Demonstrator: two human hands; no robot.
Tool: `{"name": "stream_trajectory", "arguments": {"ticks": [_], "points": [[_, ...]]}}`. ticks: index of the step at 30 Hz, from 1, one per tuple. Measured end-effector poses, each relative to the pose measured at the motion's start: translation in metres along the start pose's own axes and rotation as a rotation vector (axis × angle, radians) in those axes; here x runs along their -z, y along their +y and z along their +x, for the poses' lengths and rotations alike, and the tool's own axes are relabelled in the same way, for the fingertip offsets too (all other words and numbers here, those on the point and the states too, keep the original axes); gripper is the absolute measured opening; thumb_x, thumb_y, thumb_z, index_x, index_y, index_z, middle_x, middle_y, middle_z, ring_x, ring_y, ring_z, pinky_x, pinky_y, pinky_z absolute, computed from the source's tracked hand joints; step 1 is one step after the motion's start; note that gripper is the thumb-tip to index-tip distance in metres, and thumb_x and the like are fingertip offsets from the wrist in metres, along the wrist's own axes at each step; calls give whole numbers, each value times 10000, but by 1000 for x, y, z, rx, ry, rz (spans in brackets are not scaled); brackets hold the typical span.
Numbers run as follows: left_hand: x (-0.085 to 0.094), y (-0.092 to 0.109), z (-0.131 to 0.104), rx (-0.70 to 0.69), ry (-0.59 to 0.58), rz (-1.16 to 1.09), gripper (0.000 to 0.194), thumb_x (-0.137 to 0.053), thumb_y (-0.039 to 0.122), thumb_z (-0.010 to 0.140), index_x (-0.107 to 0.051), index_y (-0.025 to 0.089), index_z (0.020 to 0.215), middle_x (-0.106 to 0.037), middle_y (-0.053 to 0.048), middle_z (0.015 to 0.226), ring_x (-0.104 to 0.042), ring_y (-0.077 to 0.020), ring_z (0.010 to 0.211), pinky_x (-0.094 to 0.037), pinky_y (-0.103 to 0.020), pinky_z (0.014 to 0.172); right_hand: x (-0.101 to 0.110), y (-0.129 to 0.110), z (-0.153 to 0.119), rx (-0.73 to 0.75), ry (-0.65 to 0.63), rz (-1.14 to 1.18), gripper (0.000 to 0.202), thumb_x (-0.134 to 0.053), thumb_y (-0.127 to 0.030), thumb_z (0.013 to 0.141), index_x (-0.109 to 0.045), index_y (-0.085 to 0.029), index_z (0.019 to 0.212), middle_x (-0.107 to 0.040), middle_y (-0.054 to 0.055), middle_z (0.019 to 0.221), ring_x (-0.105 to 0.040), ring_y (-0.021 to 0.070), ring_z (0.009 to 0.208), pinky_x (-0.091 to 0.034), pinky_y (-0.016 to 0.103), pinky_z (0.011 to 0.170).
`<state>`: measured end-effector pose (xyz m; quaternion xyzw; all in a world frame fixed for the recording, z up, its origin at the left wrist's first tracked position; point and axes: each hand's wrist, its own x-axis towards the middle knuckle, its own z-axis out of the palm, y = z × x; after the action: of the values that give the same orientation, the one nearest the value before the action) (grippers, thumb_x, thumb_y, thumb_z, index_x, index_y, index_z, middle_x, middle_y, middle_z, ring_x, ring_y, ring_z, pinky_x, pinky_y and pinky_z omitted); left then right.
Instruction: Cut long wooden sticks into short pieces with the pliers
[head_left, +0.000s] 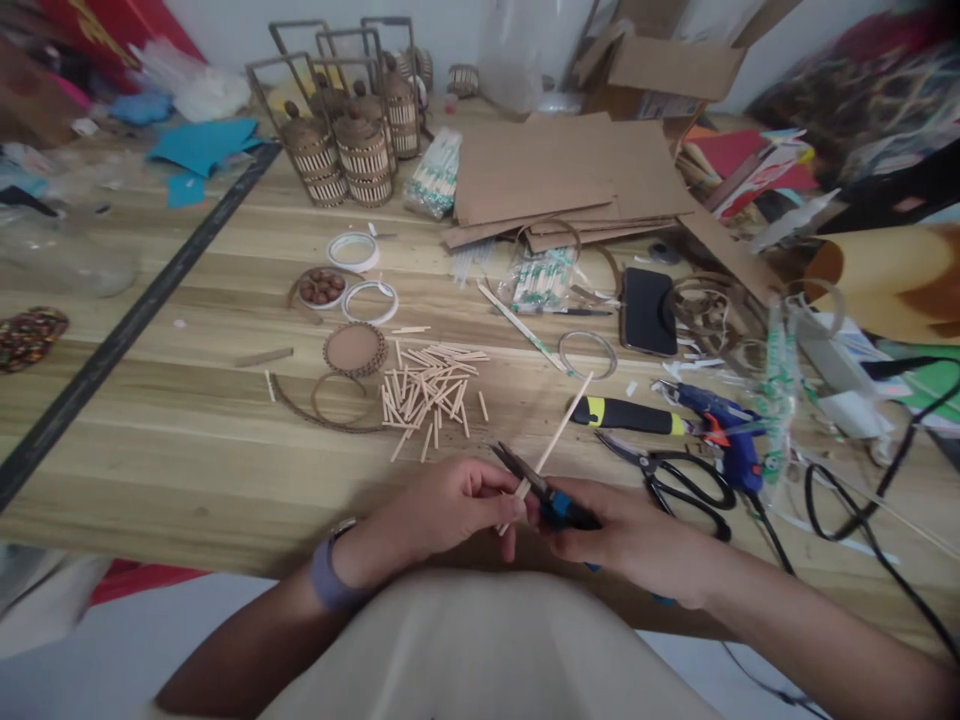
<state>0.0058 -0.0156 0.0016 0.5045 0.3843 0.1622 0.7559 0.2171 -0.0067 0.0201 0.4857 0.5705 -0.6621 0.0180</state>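
Observation:
My left hand (457,505) pinches a thin wooden stick (559,435) near its lower end, and the stick slants up to the right. In my right hand (637,540) is a pair of scissors (553,502) with dark blades and a blue and black handle. Its blades lie across the stick close to my left fingertips. Whether they are cutting into the wood I cannot tell. Just beyond my left hand is a loose pile of short cut sticks (435,390). A round cardboard disc with a braided rim (355,349) sits behind the pile.
Several small lidded stick baskets (363,155) with tall handles stand at the back. Cardboard sheets (540,170) lie right of them. On the right are a phone (649,311), a blue glue gun (724,425), black-handled scissors (686,483) and a looping black cable (862,530).

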Motion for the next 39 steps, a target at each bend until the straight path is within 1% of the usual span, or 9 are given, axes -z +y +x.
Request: {"name": "stream_trajectory", "arguments": {"ticks": [3, 7, 12, 17, 20, 23, 26, 32, 39], "points": [[0, -1, 0, -9, -16, -7, 266, -538, 329, 923, -742, 168, 863, -650, 17, 646, -580, -136, 690, -403, -239, 737, -1, 2, -1, 26, 9, -29, 158, -551, -258, 673, -535, -206, 821, -481, -19, 753, -432, 166, 730, -334, 284, 666], [-1, 0, -2, -10, -4, -4, 259, -537, 323, 924, -750, 175, 915, -648, 22, 636, -574, -137, 678, -400, -243, 734, -2, 5, 1, 84, 24, -74, 66, -528, -237, 726, -505, -210, 782, -449, -30, 723, -411, 151, 700, -320, 277, 651], [-1, 0, 0, 26, 21, 1, 239, -543, 318, 910, -724, 169, 864, -647, 22, 629, -591, -143, 670, -416, -251, 738, -4, 6, 4, 114, 40, -58, 54, -526, -246, 763, -486, -209, 758, -410, -43, 680, -373, 134, 649, -296, 269, 616], [-1, -3, 3, 64, 90, 60, 206, -572, 330, 884, -688, 163, 920, -673, 15, 653, -637, -162, 698, -441, -264, 743, -4, 6, 8, 91, 80, -80, 44, -541, -238, 737, -520, -201, 750, -471, -28, 692, -415, 148, 671, -320, 278, 626], [-2, -1, 3, 75, 128, 157, 225, -556, 355, 897, -672, 164, 916, -692, 5, 666, -650, -173, 706, -447, -269, 720, -1, 6, 10, 99, 66, -81, 52, -563, -236, 736, -563, -197, 770, -529, -14, 719, -464, 163, 706, -357, 291, 659], [-2, 4, 1, 64, 144, 202, 254, -506, 357, 927, -668, 169, 873, -695, 1, 658, -655, -175, 719, -453, -274, 736, 2, 5, 10, 111, 23, 0, 130, -597, -274, 738, -611, -198, 843, -569, -4, 781, -500, 178, 766, -385, 300, 699], [-1, 9, 1, 24, 104, 156, 294, -469, 361, 947, -660, 171, 830, -693, -1, 665, -662, -170, 731, -462, -281, 785, 3, 2, 8, 48, -9, 148, 251, -640, -322, 704, -629, -197, 921, -592, 6, 843, -521, 185, 824, -397, 304, 734], [-1, 12, 2, -3, 78, 81, 293, -453, 369, 954, -632, 180, 820, -673, 6, 642, -659, -172, 733, -466, -290, 796, 4, -12, 2, -39, -50, 365, 261, -650, -307, 609, -588, -199, 839, -601, 12, 807, -543, 177, 808, -407, 295, 739], [0, 12, 1, 35, 107, 107, 313, -451, 360, 960, -608, 184, 754, -621, 25, 595, -621, -158, 708, -449, -288, 817, 3, -8, 4, -32, -39, 298, 310, -646, -310, 632, -603, -184, 913, -591, 7, 816, -536, 178, 819, -401, 303, 740]]}}
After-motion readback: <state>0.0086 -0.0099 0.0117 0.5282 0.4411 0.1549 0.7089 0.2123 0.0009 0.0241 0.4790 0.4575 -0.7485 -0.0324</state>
